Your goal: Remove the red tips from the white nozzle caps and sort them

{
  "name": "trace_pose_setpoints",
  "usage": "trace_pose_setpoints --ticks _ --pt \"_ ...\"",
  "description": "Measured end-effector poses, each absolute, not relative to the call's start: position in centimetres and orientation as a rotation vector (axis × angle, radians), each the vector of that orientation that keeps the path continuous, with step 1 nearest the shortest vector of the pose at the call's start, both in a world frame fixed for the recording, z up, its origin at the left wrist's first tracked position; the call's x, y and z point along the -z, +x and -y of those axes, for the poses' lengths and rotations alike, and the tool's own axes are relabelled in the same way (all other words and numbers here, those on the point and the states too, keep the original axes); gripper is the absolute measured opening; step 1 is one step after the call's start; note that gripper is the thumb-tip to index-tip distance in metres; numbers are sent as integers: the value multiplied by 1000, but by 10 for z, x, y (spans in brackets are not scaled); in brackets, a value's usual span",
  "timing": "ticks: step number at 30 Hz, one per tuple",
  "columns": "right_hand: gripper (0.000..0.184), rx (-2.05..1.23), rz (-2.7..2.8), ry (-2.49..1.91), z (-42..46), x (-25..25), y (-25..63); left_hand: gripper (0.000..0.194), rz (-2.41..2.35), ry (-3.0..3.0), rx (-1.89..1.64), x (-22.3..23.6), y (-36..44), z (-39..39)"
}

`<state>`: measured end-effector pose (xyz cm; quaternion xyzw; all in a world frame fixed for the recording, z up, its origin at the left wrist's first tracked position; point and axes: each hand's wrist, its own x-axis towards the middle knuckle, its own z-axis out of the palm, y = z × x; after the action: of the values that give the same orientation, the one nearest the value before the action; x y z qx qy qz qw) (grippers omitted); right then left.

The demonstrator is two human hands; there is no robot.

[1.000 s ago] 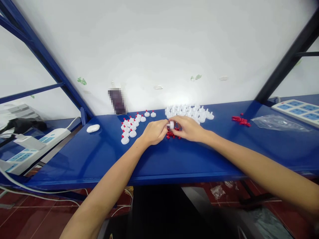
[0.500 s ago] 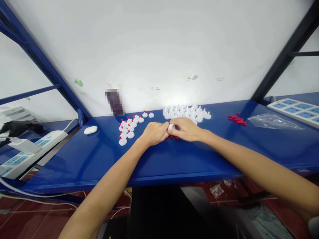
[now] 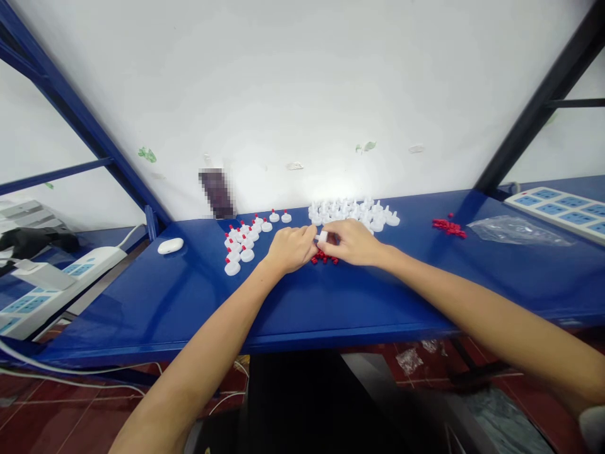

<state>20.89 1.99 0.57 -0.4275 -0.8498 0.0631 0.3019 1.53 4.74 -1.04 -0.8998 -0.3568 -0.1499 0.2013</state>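
A white nozzle cap [image 3: 323, 237] is pinched on its side between the thumb and fingers of my right hand [image 3: 352, 243]. Against its left end, the fingers of my left hand [image 3: 290, 249] are closed together; whatever they grip there is hidden. Small red tip caps [image 3: 326, 257] lie in a loose pile on the table just below both hands. Behind my right hand stand several bare white nozzle caps [image 3: 347, 210], spouts up. To the left, several white nozzle caps with red tips [image 3: 246, 238] stand in a slanting group.
On the blue table [image 3: 302, 309] are a white case [image 3: 171, 246] at left, a second red pile [image 3: 449, 227] and a clear plastic bag [image 3: 515, 230] at right. A blurred dark phone-shaped object [image 3: 217, 193] leans on the wall. Power strips [image 3: 562, 207] sit at both sides.
My hands have shifted slightly upward, and the white nozzle cap has turned a little between them. More of the red pile beneath now shows.
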Motion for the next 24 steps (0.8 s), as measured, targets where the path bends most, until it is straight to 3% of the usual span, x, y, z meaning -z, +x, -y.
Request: trace_pose_setpoints --ticks 3,12,21,24 --pt "17 129 2355 -1068 -22 -4 213 20 1072 -2563 380 11 13 -47" --pt "28 429 2498 -817 -28 2 219 29 1034 -2787 490 13 5 -51" --pt "10 163 2379 -900 -21 -2 208 24 883 -2708 348 10 11 -52" --pt "22 -13 2350 -899 -18 -5 217 17 1007 -2641 461 9 -5 -57"
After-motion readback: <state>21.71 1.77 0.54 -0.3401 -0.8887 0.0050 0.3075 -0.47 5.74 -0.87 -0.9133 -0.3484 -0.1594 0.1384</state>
